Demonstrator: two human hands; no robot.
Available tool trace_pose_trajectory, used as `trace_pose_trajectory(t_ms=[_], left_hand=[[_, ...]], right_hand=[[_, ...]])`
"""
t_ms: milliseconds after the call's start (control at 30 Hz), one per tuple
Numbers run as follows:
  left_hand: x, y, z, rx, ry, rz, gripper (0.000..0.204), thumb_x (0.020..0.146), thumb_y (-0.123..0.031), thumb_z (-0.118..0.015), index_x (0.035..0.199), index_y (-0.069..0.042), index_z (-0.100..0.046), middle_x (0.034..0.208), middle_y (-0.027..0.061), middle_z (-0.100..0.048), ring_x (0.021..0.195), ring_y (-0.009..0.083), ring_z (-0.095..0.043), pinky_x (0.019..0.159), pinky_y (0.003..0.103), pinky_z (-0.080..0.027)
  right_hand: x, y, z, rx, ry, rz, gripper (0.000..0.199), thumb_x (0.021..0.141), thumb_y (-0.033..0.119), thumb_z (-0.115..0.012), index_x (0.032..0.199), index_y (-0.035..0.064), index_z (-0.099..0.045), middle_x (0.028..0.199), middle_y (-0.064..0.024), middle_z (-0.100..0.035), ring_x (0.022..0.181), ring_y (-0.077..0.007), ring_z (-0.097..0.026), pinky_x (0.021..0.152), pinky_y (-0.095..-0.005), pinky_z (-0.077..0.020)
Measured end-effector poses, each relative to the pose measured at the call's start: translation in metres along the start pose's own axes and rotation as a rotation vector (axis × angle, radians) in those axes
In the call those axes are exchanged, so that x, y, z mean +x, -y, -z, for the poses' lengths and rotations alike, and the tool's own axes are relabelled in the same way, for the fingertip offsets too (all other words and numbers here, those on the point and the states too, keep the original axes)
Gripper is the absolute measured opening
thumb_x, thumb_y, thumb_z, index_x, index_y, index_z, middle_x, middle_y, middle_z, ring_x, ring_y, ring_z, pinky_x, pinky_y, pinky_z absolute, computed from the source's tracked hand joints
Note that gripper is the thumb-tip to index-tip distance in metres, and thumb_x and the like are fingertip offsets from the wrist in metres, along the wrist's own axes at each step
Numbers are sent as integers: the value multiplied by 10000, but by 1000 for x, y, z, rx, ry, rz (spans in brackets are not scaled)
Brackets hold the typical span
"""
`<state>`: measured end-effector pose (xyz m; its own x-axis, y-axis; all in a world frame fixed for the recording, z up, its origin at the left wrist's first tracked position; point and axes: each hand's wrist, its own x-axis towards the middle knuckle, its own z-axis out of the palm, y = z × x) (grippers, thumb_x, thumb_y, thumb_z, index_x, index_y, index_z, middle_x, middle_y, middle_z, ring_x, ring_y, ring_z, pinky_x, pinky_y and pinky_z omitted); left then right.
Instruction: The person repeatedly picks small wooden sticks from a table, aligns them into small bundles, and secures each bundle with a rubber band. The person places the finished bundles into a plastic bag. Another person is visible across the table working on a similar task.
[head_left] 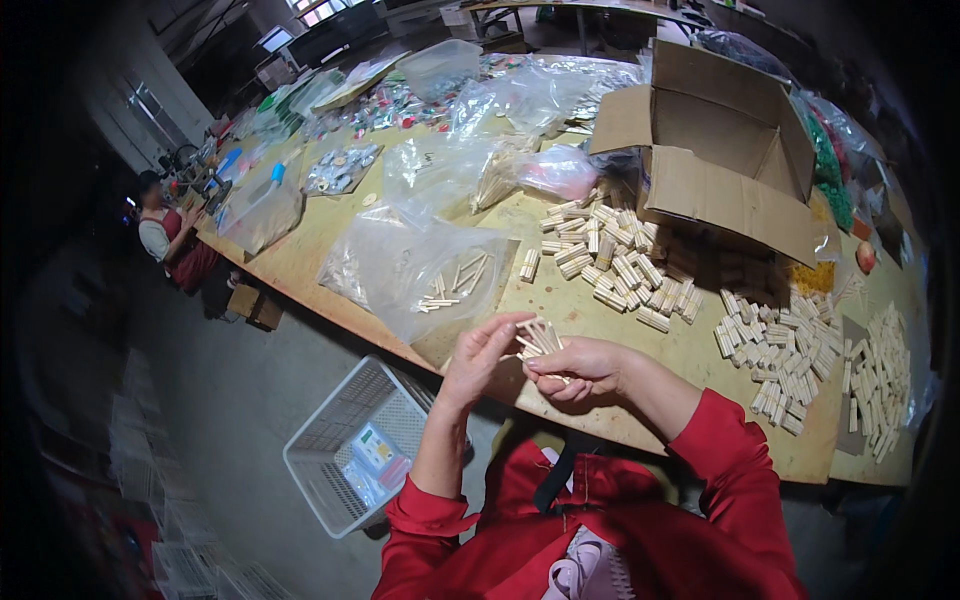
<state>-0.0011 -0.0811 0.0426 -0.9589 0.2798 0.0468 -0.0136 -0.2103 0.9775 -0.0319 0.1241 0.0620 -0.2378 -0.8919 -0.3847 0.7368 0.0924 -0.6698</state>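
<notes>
Yellowish worktop (550, 320) fills most of the frame w/ stains & worn patches; grey floor (240, 390) at left, dim room behind. Upper left: co-worker in red apron (190, 262) by the far end of the worktop. Upper ctr is crowded w/ clear plastic bags & small coloured pcs; open cardboard box (735, 195) sits upper right, stick bundles (625, 260) spilling about its lower left side, 2nd heap of bundles (775, 350) further right, loose sticks (880, 375) near right rim. Flat clear bag (385, 265) w/ a few sticks on it, left of ctr. Front edge slants from mid left down to lower right; grey plastic crate (310, 460) w/ packs inside stands below it, lower left, just beside the L forearm. Open room: strip of worktop surface btwn bag & bundles, plus floor left of crate. Held sticks (541, 340) are at frame ctr, over the front edge, fanned at top. Right hand (590, 368): fingers curled closed round their lower ends. Left hand (475, 360): fingers bent, partly open, tips at the upper ends; can't tell if pinching any.
</notes>
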Motion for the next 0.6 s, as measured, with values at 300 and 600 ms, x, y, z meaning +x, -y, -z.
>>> trace_pose_trajectory(t_ms=[300,600], left_hand=[[31,-18,1,1190,-528,-361,565,875,-152,-660,1374,-10,-437,1326,189,-519,1215,293,-515,1017,412,-418],[31,9,-75,660,141,-290,1111,587,-332,-895,1468,-18,-295,1454,182,-382,1329,317,-414,1083,424,-356]], right_hand=[[-35,-16,17,175,-62,186,162,993,213,-520,906,76,-514,633,15,-461,450,-42,-350,365,-190,-259],[-19,-43,38,404,-178,313,138,944,129,-602,905,-4,-600,725,-53,-584,624,-131,-572,548,-250,-479]])
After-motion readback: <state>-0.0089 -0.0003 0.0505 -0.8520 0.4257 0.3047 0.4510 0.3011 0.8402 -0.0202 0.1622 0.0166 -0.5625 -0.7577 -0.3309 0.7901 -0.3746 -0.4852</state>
